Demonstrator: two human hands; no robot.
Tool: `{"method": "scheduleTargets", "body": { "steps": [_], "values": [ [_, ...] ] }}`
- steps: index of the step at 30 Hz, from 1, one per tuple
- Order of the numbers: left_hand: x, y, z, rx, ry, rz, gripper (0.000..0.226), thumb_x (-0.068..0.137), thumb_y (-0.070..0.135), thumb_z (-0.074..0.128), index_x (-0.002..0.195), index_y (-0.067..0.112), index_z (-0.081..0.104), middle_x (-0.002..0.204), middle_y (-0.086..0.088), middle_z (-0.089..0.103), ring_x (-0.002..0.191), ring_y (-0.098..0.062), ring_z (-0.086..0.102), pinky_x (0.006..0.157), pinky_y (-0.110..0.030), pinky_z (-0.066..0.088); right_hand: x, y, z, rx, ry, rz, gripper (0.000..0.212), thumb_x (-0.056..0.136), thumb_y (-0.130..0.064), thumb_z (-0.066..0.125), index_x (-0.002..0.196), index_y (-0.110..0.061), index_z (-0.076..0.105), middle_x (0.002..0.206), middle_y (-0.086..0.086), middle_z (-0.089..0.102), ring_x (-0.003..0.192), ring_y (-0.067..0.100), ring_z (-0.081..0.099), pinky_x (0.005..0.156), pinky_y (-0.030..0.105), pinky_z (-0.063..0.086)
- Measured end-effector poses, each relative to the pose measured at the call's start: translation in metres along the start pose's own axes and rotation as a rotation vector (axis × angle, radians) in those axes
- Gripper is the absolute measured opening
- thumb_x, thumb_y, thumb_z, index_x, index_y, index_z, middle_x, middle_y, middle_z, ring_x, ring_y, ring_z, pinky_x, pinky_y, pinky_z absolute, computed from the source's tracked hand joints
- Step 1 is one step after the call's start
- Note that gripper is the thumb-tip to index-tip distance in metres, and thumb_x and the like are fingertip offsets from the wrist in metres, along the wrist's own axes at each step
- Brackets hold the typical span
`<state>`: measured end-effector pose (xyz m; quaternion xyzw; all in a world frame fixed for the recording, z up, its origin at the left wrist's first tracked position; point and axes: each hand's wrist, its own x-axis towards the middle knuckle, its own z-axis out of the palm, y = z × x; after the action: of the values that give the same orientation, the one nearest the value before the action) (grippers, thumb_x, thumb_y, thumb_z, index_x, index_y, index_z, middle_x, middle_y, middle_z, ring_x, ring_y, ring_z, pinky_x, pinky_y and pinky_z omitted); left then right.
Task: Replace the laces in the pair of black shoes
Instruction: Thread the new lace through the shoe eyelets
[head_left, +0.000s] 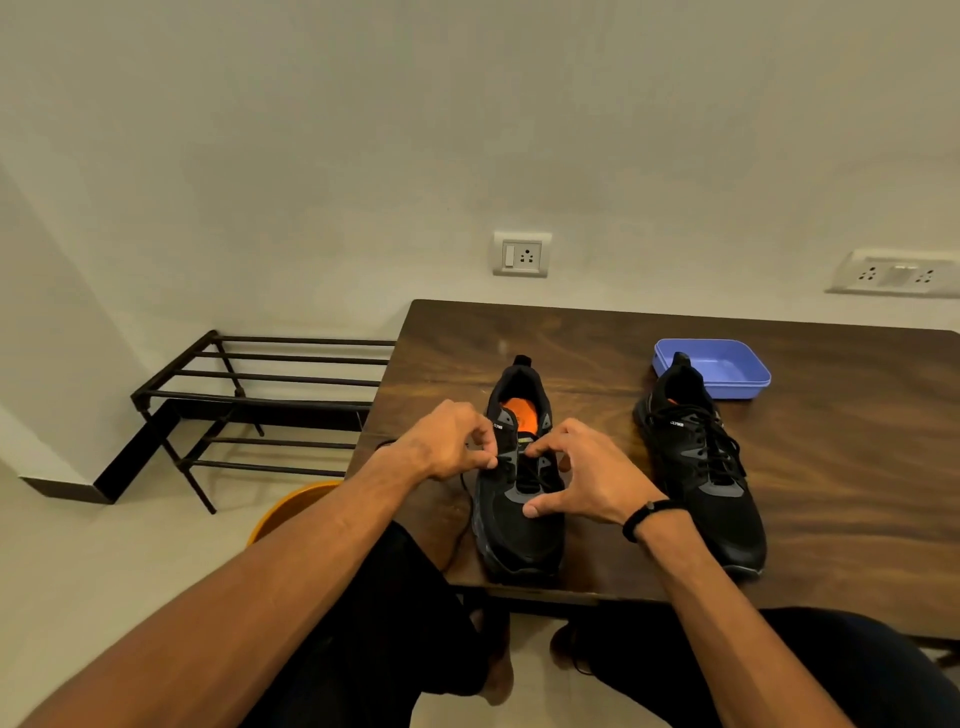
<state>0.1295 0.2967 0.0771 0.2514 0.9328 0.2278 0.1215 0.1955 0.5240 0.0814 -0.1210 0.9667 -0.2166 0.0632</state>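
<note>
Two black shoes stand on a dark wooden table (857, 467), toes toward me. The left shoe (519, 525) has an orange insole and is only partly laced. My left hand (447, 441) pinches a black lace (464, 486) at the shoe's left eyelets; the lace trails down over the table edge. My right hand (587, 478) has its fingertips curled on the lace at the right eyelets, thumb resting on the shoe's upper. The right shoe (701, 467) is fully laced and untouched.
A blue plastic tray (727, 364) sits behind the right shoe. A black metal shoe rack (249, 405) stands left of the table against the wall. An orange stool (291, 506) shows under my left arm. My knees are below the table's near edge.
</note>
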Motion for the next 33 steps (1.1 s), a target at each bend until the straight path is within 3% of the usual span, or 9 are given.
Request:
{"method": "scheduleTargets", "body": {
  "steps": [2,6,10,15,19,24,27,30,33],
  "values": [
    [0.002,-0.001,0.0,0.03,0.007,-0.054,0.008,0.092,0.026,0.074,0.086,0.028,0.07,0.089,0.013,0.07,0.09,-0.005,0.065,0.094,-0.04,0.056,0.001,0.0,0.0,-0.011,0.003,0.0,0.076,0.062,-0.056,0.093,0.129,-0.033,0.064,0.125,-0.008,0.051,0.109,0.011,0.051,0.089,0.026,0.045],
    [0.004,-0.014,-0.003,0.13,0.264,-0.289,0.007,0.097,0.032,0.061,0.09,0.031,0.061,0.097,0.005,0.065,0.095,-0.018,0.062,0.089,-0.048,0.057,0.001,0.001,-0.001,-0.03,-0.011,0.019,0.071,0.063,-0.057,0.093,0.123,-0.035,0.062,0.121,-0.01,0.049,0.106,0.011,0.048,0.083,0.026,0.042],
    [-0.003,-0.027,-0.008,0.093,0.38,-0.493,0.01,0.097,0.036,0.058,0.097,0.029,0.065,0.103,0.0,0.065,0.103,-0.024,0.06,0.091,-0.051,0.055,0.001,0.001,0.0,-0.031,-0.015,0.029,0.068,0.062,-0.059,0.092,0.118,-0.037,0.061,0.118,-0.012,0.049,0.107,0.011,0.048,0.086,0.031,0.047],
    [-0.002,-0.023,-0.003,0.13,0.385,-0.498,0.015,0.097,0.035,0.061,0.107,0.025,0.06,0.106,-0.003,0.066,0.103,-0.025,0.061,0.091,-0.049,0.054,0.001,0.0,0.0,-0.033,-0.006,0.036,0.067,0.061,-0.06,0.092,0.115,-0.037,0.06,0.116,-0.012,0.049,0.103,0.01,0.048,0.079,0.029,0.043],
    [-0.001,-0.015,0.0,0.06,0.245,-0.522,0.02,0.094,0.036,0.07,0.101,0.023,0.056,0.098,-0.001,0.066,0.093,-0.021,0.066,0.09,-0.044,0.056,0.0,0.001,0.0,-0.015,-0.013,0.041,0.068,0.062,-0.057,0.093,0.118,-0.035,0.061,0.119,-0.01,0.05,0.106,0.012,0.048,0.081,0.028,0.042],
    [-0.009,-0.011,0.0,0.031,-0.3,-0.522,0.027,0.091,0.035,0.075,0.113,0.019,0.07,0.11,-0.003,0.069,0.096,-0.019,0.068,0.081,-0.033,0.06,0.001,-0.001,0.002,0.012,-0.004,0.036,0.068,0.06,-0.056,0.094,0.116,-0.035,0.062,0.116,-0.01,0.05,0.108,0.013,0.051,0.087,0.029,0.046],
    [-0.011,-0.006,0.002,-0.002,-0.339,-0.497,0.024,0.096,0.036,0.07,0.11,0.016,0.07,0.102,-0.002,0.067,0.084,-0.016,0.063,0.068,-0.026,0.052,0.001,-0.001,0.001,0.014,-0.004,0.038,0.069,0.061,-0.056,0.094,0.118,-0.036,0.062,0.117,-0.011,0.05,0.105,0.011,0.05,0.083,0.027,0.043],
    [-0.009,-0.004,0.001,-0.175,-0.329,-0.498,0.007,0.098,0.026,0.067,0.099,0.019,0.07,0.094,-0.003,0.071,0.076,-0.011,0.064,0.063,-0.023,0.051,0.0,-0.001,0.001,0.031,-0.013,0.04,0.072,0.062,-0.054,0.094,0.123,-0.036,0.062,0.12,-0.01,0.049,0.105,0.011,0.05,0.084,0.026,0.043],
    [-0.013,0.001,-0.007,-0.401,-0.293,-0.446,0.009,0.099,0.017,0.064,0.097,0.014,0.072,0.093,-0.005,0.077,0.071,-0.009,0.066,0.06,-0.02,0.05,-0.001,-0.001,0.0,0.058,-0.026,0.033,0.076,0.063,-0.051,0.095,0.13,-0.035,0.061,0.121,-0.009,0.049,0.105,0.011,0.051,0.087,0.025,0.045]
  ]
}}
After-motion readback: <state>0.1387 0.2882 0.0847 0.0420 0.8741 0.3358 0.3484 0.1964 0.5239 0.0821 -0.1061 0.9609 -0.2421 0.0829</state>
